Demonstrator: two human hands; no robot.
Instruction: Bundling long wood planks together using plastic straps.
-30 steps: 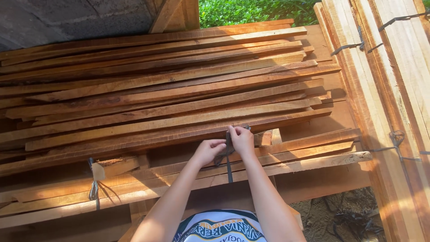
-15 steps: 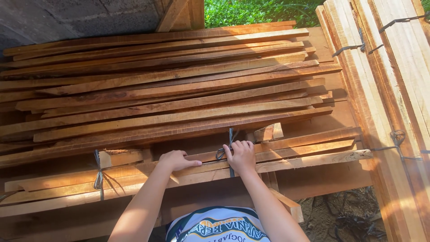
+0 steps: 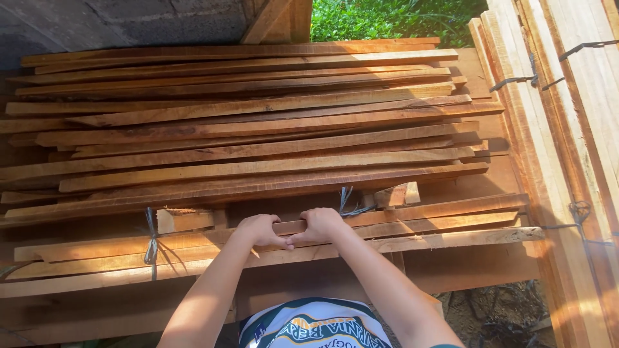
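Seen from the head camera: gripping a bundle of long, rough-sawn reddish slats (image 3: 412, 222) at the near edge of a timber stack (image 3: 258, 129), left hand (image 3: 260, 230) and right hand (image 3: 320, 225) curling side by side, thumbs touching, over the top slat. Sprouting just behind the right hand, a grey tie (image 3: 347, 201); binding the bundle farther left, a second tie (image 3: 151, 241).

two hands (image 3: 261, 230) (image 3: 320, 225), two grey ties (image 3: 151, 241) (image 3: 347, 201), too many wooden slats (image 3: 258, 138) to count

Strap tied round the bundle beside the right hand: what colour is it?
Dark grey-blue strap, its loose ends sticking up just past the right hand; head view shows it best.
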